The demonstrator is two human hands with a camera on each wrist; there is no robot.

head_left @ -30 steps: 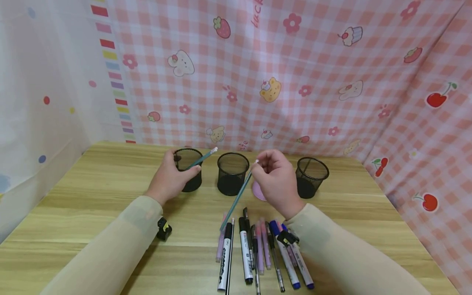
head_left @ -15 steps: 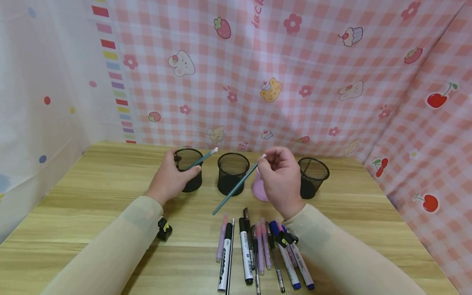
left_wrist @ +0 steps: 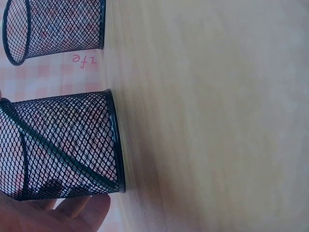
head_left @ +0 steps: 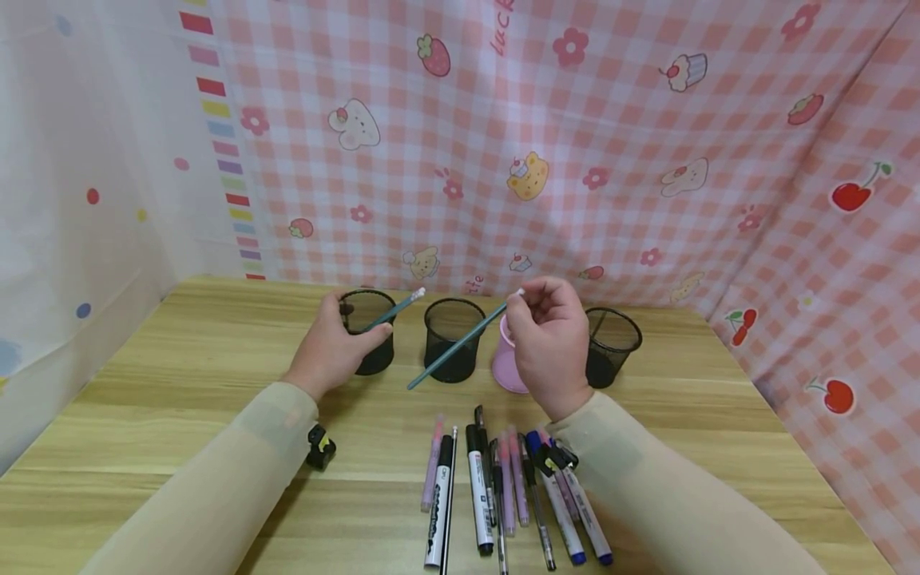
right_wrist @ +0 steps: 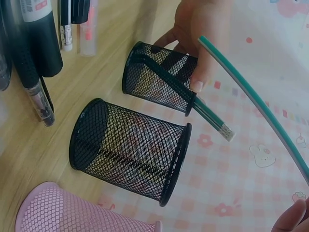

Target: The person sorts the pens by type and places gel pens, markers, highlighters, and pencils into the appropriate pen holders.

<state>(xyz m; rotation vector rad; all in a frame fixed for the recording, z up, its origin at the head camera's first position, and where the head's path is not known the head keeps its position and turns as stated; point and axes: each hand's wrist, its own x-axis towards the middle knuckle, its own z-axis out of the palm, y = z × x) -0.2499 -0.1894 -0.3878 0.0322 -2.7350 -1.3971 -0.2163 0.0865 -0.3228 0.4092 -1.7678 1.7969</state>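
My left hand (head_left: 327, 347) grips the leftmost black mesh pen holder (head_left: 377, 355), thumb across the near side of its rim. Leaning inside that holder is green pencil stock (right_wrist: 212, 116), its white eraser end sticking out over the rim. Between thumb and fingers, my right hand (head_left: 552, 343) pinches a green pencil (head_left: 453, 349) by its eraser end. That pencil slants down to the left, overlapping the second black mesh pen holder (head_left: 446, 367) in the head view. A pink pen holder (head_left: 507, 372) is partly hidden behind the right hand.
Another black mesh pen holder (head_left: 602, 367) stands at the right of the row. In front lie several markers (head_left: 477, 499), pink highlighters (head_left: 432, 467) and pens, with a black-and-white pencil (head_left: 449, 503) among them. A pink checked cloth (head_left: 460, 144) hangs behind the wooden table (head_left: 719, 447).
My right hand has risen and shifted slightly right with the green pencil. The pencil's lower end has swung up and left, away from the markers. The left hand keeps its place.
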